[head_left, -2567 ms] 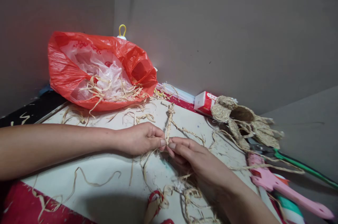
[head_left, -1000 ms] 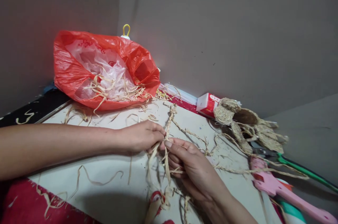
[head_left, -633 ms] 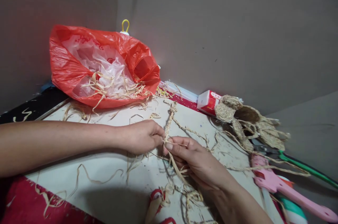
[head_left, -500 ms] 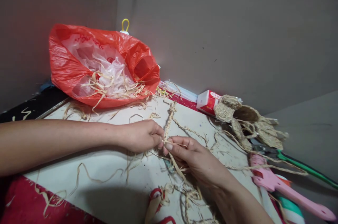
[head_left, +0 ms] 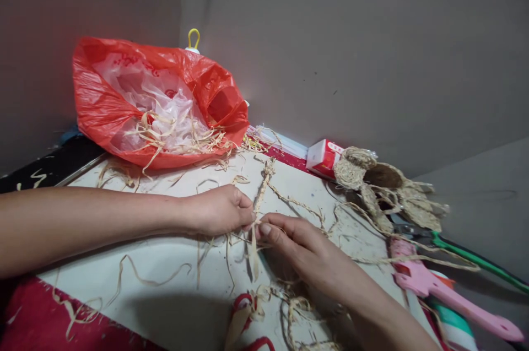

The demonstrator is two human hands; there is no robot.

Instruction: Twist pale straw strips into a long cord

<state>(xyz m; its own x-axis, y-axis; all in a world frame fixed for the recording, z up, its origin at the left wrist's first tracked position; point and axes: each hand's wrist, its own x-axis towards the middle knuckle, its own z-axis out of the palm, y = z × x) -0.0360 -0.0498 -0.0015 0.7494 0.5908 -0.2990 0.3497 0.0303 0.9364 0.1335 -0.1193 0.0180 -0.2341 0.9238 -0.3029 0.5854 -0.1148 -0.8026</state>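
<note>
From my end, I would hold the left hand (head_left: 221, 210) firm: its thumb and fingers pinch the near end of the narrow, straw-coloured fibre braid (head_left: 262, 192), which runs toward the far side over the middle of the white tabletop (head_left: 165, 252). That grip, I judge, stops the last crossing loosening. The flat, pale loose strand (head_left: 254, 263) below the end would sit best smooth and untwisted. With the right hand (head_left: 303, 243), whose thumb presses to its forefinger at the braid's end, apparently on a thin strand, I would draw crossings snug with light, even tension, as such fibre could split. Half a second ago the flat strand slanted right, toward the right hand; now it hangs almost straight toward the near side.
</note>
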